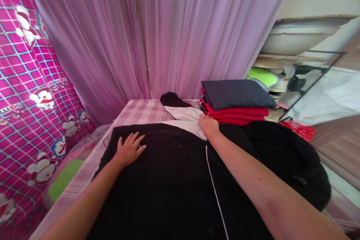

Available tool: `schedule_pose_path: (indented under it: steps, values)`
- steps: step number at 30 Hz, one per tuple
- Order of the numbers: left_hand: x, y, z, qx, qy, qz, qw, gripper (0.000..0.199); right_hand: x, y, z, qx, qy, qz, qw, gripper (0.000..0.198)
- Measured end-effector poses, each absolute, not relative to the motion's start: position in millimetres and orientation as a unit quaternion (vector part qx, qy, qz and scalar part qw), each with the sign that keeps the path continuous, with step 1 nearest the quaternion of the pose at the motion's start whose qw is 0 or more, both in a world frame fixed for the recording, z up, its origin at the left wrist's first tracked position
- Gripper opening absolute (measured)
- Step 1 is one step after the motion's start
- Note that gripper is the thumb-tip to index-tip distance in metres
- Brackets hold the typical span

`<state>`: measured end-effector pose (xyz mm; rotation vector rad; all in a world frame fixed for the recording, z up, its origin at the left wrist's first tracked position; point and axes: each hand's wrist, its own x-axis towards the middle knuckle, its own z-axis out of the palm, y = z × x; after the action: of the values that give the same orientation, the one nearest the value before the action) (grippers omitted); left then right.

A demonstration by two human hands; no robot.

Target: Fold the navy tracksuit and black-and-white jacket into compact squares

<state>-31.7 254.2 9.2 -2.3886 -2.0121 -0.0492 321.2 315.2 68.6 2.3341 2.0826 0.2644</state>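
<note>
Two bare hands are on the dark clothing that covers much of the table (142,110). A black garment (168,180) lies spread from the near edge toward the far edge, a thin white line (215,187) running along it. The left hand (129,150) rests palm down near the garment's far left corner, its grip wide, fingers spread, holding nothing. The right hand (208,125) is at the garment's far edge, touching white fabric (182,114); its grip is narrow, fingers bent, but I cannot tell whether it pinches the cloth. That white fabric reaches toward the table's far edge and ends in a black part (171,99).

Just beyond the right hand, toward the far right corner, a folded dark blue cloth (239,94) lies on folded red cloths (239,117). A black bundle (287,161) lies by the right edge. A purple curtain (180,26) hangs behind the far edge.
</note>
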Motion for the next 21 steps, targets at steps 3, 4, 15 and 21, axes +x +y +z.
schedule_pose_path:
  steps: [3, 4, 15, 21]
  values:
    - [-31.2, 254.2, 9.6, -0.764, -0.645, -0.022, 0.007, 0.055, 316.3, 311.5, 73.3, 0.747, 0.659, 0.086, 0.015, 0.042]
    - [-30.8, 254.2, 10.4, -0.763, -0.646, -0.021, 0.005, 0.055, 312.5, 310.3, 76.3, 0.738, 0.668, 0.092, 0.011, 0.041]
    - [-29.2, 253.6, 13.9, -0.761, -0.649, -0.005, -0.007, 0.057, 301.7, 319.3, 34.0, 0.672, 0.736, -0.073, 0.034, 0.065]
    - [-31.4, 256.9, 8.7, -0.759, -0.651, -0.011, -0.003, 0.057, 299.4, 308.6, 57.7, 0.646, 0.759, -0.084, 0.013, 0.061]
